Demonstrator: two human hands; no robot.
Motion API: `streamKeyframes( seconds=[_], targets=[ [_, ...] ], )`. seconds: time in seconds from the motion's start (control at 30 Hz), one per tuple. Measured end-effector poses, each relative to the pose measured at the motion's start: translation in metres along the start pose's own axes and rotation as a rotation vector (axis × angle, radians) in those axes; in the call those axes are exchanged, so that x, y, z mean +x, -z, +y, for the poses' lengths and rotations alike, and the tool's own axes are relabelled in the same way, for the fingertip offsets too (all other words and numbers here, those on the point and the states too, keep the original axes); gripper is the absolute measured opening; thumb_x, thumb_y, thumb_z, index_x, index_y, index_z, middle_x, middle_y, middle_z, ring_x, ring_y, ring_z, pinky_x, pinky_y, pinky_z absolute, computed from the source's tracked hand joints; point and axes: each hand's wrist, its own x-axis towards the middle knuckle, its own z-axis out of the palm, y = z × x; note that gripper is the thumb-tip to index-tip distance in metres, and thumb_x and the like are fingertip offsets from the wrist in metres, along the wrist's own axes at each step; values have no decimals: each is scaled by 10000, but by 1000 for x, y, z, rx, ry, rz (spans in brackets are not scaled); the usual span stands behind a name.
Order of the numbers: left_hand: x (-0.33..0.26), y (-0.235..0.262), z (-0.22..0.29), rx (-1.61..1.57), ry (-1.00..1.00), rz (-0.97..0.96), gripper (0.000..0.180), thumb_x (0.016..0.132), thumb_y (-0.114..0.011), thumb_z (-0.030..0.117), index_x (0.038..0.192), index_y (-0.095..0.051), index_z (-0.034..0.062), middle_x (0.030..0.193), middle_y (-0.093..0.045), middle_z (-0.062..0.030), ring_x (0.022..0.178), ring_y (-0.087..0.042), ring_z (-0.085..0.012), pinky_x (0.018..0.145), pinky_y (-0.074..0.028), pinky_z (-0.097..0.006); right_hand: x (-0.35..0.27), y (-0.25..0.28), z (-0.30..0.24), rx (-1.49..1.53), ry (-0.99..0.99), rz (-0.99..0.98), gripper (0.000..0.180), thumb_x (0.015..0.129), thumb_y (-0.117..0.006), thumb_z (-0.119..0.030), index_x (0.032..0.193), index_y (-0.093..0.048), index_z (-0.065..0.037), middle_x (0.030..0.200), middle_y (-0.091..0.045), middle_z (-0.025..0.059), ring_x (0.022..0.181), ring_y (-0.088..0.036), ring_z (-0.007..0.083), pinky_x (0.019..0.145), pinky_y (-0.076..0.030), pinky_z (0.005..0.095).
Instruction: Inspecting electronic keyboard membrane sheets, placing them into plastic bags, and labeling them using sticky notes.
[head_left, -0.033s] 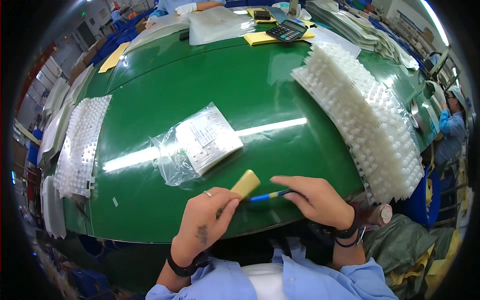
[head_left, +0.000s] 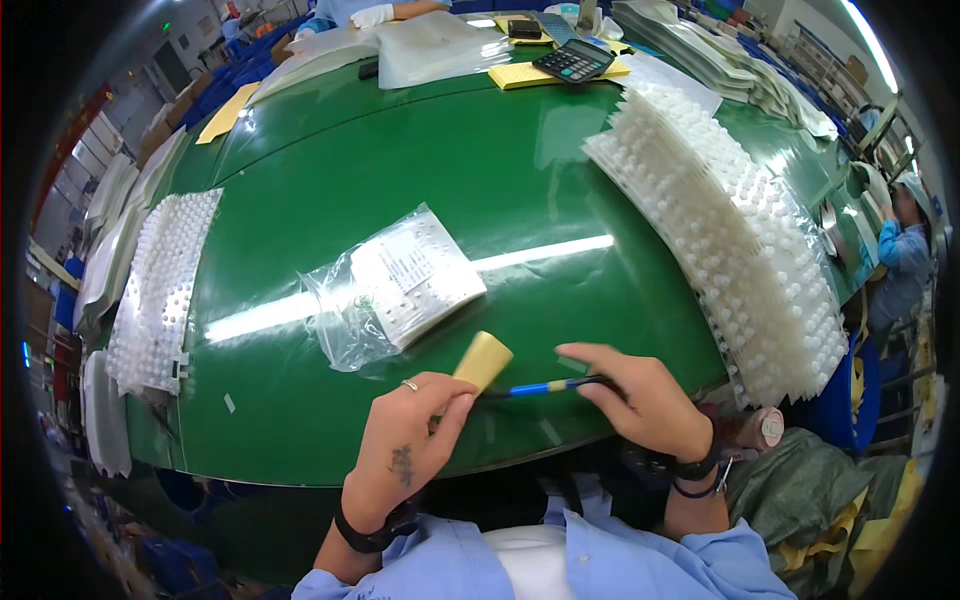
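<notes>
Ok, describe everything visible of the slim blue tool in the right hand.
The slim blue tool is straight and pen-like, apparently plastic: blue middle, yellowish band toward the right, dark ends. It is held crosswise, nearly level in the picture, over the green table, its right part gripped by the right hand. Its left end points toward the left hand; whether they touch is unclear.

From our right hand (head_left: 655, 405), we have bare counter (head_left: 560, 290) running forward between the bagged package (head_left: 430, 270) and the bumpy white sheets (head_left: 740, 230) stacked at the right. The package stands in the way ahead of our left hand (head_left: 415, 435). Beyond it we can pass sideways, short of the calculator (head_left: 574, 62). A pen (head_left: 545, 388) spans the gap between our hands.
</notes>
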Motion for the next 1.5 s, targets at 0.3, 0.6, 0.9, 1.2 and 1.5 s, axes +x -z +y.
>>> streamKeyframes(
  seconds=[0.3, 0.6, 0.9, 1.2, 1.5],
  targets=[
    [-23, -1, -3, 128, 267, 5, 313, 843, -660, 119, 1148, -630, 55, 775, -607, -98, 524, -512, -124, 510, -433, -269, -48, -7, -2, 655, -204, 432, 116, 883, -589, -29, 989, -566, 12, 845, -599, 39, 683, -538, 52, 608, -423, 192],
    [-23, -15, 4, 59, -151, -10, 331, 698, -775, 136, 1000, -661, 62, 1027, -649, -94, 962, -608, -275, 898, -428, -387, -24, -37, -27, 785, -138, 280, 140, 896, -587, -61, 1009, -563, 18, 816, -565, 22, 672, -516, 45, 583, -400, 178],
    [-11, -24, -1, 95, -161, 120, 298, 728, -753, 139, 998, -658, 56, 1054, -650, -84, 999, -600, -282, 907, -415, -407, 3, -60, -15, 759, -253, 104, 273, 980, -502, -230, 1061, -629, -3, 781, -579, 3, 665, -515, 43, 582, -402, 181],
    [-32, -29, -11, 503, -57, -149, 589, 857, -619, 372, 1343, -471, 75, 1428, -403, -156, 1345, -327, -367, 1097, -231, -512, 8, -53, 4, 710, -225, 378, 409, 1006, -415, -320, 1064, -612, 34, 804, -624, 69, 704, -595, 114, 616, -480, 239],
    [-40, -34, -16, 451, -72, -160, 612, 824, -652, 367, 1348, -479, 103, 1433, -404, -90, 1354, -298, -372, 1092, -189, -544, 26, -80, 2, 556, -226, 320, 238, 965, -501, -160, 816, -584, 6, 638, -531, 4, 578, -490, 44, 516, -377, 212]
  ],
)
